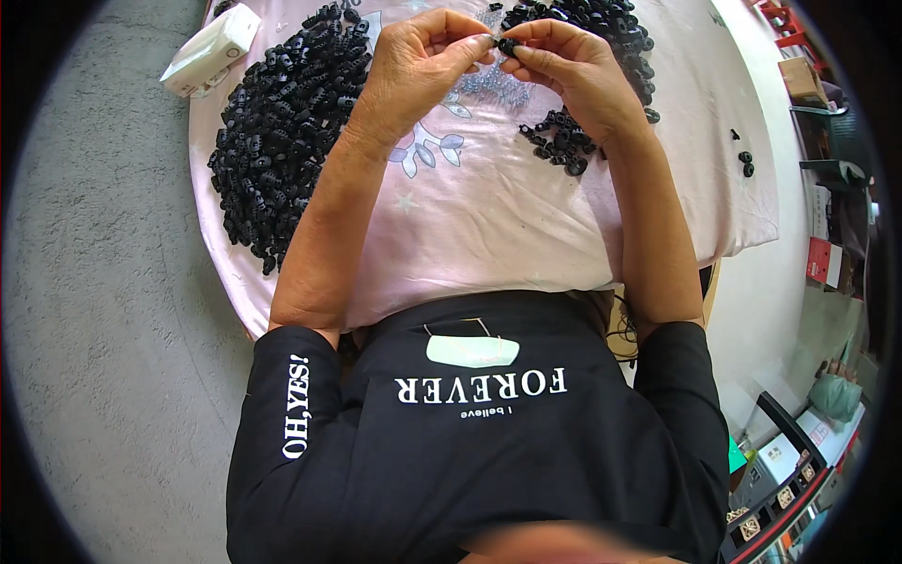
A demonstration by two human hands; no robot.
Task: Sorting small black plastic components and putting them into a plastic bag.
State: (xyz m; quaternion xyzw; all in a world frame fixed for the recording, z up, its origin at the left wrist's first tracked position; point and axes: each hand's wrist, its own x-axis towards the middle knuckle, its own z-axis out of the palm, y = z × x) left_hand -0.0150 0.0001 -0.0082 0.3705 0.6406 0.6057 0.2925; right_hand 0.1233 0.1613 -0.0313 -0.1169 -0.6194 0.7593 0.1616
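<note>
Both of my hands meet over the far side of a table covered by a pink cloth (489, 226). My left hand (418, 66) and my right hand (564, 61) pinch one small black plastic part (505, 43) between their fingertips. A large heap of the same black parts (282, 122) lies to the left of my left forearm. A second heap (601, 23) lies beyond my right hand, and a small cluster (562, 141) sits under my right wrist. A little pile of small metal springs (489, 85) lies on the cloth just below my hands.
A white box (211, 49) rests at the table's far left corner. A few stray black parts (745, 160) lie near the right edge of the cloth. Grey concrete floor (103, 282) spreads to the left. Boxes, shelves and trays (789, 470) crowd the right side.
</note>
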